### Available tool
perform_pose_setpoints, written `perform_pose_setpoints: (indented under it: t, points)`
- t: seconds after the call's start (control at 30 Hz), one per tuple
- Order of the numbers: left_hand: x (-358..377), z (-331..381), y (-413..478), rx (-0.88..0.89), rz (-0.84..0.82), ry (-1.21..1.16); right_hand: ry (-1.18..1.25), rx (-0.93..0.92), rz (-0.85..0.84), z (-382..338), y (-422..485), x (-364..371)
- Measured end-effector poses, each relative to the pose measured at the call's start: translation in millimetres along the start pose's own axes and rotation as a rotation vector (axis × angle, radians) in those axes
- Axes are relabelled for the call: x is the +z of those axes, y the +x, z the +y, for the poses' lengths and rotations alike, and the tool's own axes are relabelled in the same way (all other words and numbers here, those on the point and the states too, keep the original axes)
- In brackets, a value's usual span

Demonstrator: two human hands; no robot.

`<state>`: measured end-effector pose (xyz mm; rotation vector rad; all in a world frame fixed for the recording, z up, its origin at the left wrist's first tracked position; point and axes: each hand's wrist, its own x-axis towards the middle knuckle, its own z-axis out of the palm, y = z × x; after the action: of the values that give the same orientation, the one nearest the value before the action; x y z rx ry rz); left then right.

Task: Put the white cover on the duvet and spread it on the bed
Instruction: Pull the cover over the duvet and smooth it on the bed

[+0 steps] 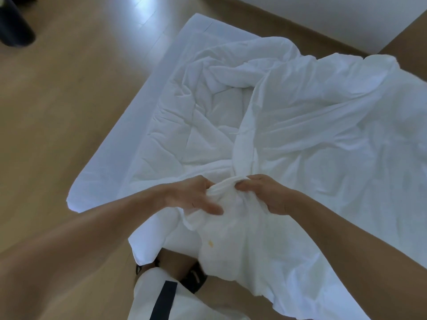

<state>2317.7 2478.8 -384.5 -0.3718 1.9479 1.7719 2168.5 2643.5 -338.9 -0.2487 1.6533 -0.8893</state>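
1. The left hand (191,197) grips a bunched fold of the white cover (323,125), thumb stretched across the cloth and the other fingers tucked into it.
2. The right hand (268,197) faces it, just beside it, fingers curled tight on the same bunch.
3. Beyond the fingers, the cover runs away in a twisted rope and spreads crumpled to the right.
4. The quilted duvet (196,116) lies rumpled beyond the left fingers, on the bed (129,125).
5. Below the fingers, loose cover hangs over the person's leg and the wooden floor (57,100).
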Motion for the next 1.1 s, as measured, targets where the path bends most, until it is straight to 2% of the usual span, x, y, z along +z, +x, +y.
perform_pose_setpoints:
  t: [0.07, 0.13, 0.2, 0.27, 0.33, 0.4, 0.5, 0.6, 0.67, 0.77, 0.9, 1.03, 1.1]
  points:
    - [-6.4, 0.5, -0.9, -0.01, -0.006, -0.061, -0.009, 0.024, -0.02, 6.1, 0.6, 3.3]
    - [-12.5, 1.5, -0.8, 0.0, 0.033, -0.246, -0.093, 0.048, -0.132, 4.7, -1.9, 3.1]
    - [-14.5, 1.0, -0.6, 0.015, 0.038, -0.386, -0.313, 0.046, -0.241, -3.6, -3.0, 3.9]
    - [-12.5, -4.5, 0.1, 0.029, 0.022, -0.469, -0.499, 0.036, -0.226, -12.1, 0.4, 5.6]
    - [-10.4, -9.8, -1.9, 0.027, 0.019, -0.536, -0.445, 0.029, -0.167, -18.1, 5.1, 5.7]
    - [-7.0, -10.3, -3.2, 0.017, 0.05, -0.57, -0.26, 0.036, -0.144, -20.5, 7.9, 5.2]
    - [-2.6, -3.1, -4.0, -0.129, 0.063, -0.477, -0.15, 0.009, -0.146, -19.0, 11.4, 5.3]
    - [-11.0, 2.1, -3.1, -0.119, -0.047, -0.317, -0.203, -0.022, -0.115, -14.5, 11.2, 4.8]
    - [-17.4, 4.9, -4.0, -0.078, -0.085, -0.254, -0.269, 0.008, -0.173, -13.2, 6.7, 2.0]
    - [-21.4, 3.4, -0.1, -0.06, -0.029, -0.396, -0.363, 0.068, -0.319, -13.6, -0.1, 3.7]
    - [-21.1, -6.8, 2.5, -0.06, 0.049, -0.536, -0.455, -0.004, -0.296, -25.6, 0.5, 5.1]
    - [-12.4, -11.5, -2.0, -0.057, 0.041, -0.596, -0.323, 0.028, -0.315, -28.9, -0.1, 0.5]
    - [-9.9, -10.1, -1.7, -0.053, 0.001, -0.55, -0.238, 0.007, -0.241, -24.8, 0.9, 3.0]
